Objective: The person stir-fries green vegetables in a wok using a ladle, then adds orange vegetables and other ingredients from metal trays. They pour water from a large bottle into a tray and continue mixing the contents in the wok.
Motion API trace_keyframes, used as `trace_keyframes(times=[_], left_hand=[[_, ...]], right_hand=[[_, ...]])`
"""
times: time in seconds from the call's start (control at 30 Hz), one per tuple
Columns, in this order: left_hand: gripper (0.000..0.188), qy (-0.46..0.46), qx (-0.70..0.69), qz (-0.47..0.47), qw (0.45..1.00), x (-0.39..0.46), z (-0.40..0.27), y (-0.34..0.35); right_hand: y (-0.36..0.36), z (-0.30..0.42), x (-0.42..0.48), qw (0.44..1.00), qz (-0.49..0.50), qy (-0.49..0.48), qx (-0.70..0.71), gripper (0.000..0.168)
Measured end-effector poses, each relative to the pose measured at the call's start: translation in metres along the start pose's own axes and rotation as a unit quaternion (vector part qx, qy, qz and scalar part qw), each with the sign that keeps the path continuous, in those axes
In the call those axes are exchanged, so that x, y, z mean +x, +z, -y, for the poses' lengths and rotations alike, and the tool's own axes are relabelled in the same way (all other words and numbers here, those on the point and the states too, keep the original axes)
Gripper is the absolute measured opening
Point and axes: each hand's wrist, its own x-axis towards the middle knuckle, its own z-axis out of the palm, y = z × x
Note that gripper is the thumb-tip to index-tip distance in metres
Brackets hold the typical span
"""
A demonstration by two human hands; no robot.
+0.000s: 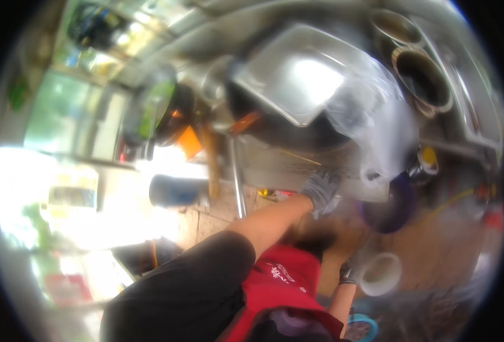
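My left hand (321, 189), in a grey knit glove, lies at the front edge of the metal counter; a bit of clear plastic shows beside it. Whether its fingers grip anything is unclear. Lower right, my right hand (349, 272), also gloved, is against the near side of a round white container (380, 274); blur hides its fingers. Beyond the left hand, a rectangular stainless steel pan (292, 75) rests upside down or tilted over a large dark wok (273, 132). A crumpled translucent plastic bag (388, 137) hangs over the pan's right side.
Two round pots (423, 79) stand at the upper right. A purple-rimmed basin (386, 209) sits below the bag. A blue cylindrical container (173, 190) is at left, near an orange object (188, 143). A light blue basin (361, 327) stands on the floor at the bottom.
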Motion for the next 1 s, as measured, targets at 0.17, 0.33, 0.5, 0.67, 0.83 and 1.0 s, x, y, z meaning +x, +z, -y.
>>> trace_keyframes(times=[0.17, 0.33, 0.5, 0.67, 0.83, 1.0], left_hand=[[0.039, -0.032, -0.102, 0.113, 0.988, 0.002, -0.008, -0.061], [0.037, 0.018, -0.127, -0.056, 0.99, -0.153, -0.007, -0.06], [0.038, -0.257, -0.246, 0.105, 0.929, -0.311, 0.078, -0.096], [0.017, -0.411, -0.248, -0.163, 0.862, -0.431, 0.186, -0.074], [0.02, -0.428, -0.326, -0.226, 0.812, -0.464, 0.301, -0.11], [0.018, -0.482, -0.326, -0.157, 0.798, -0.514, 0.413, -0.144]], right_hand=[[-0.061, 0.048, 0.076, 0.937, 0.027, 0.24, 0.251, 0.026], [-0.066, 0.074, 0.076, -0.524, -0.229, 0.329, 0.751, 0.025], [0.049, -0.019, -0.011, -0.438, -0.216, 0.279, 0.827, 0.013], [0.232, -0.221, -0.16, -0.673, -0.267, 0.031, 0.689, 0.022], [0.369, -0.447, -0.128, -0.548, -0.481, 0.071, 0.681, 0.032], [0.467, -0.582, -0.042, -0.495, -0.356, 0.097, 0.786, 0.037]])
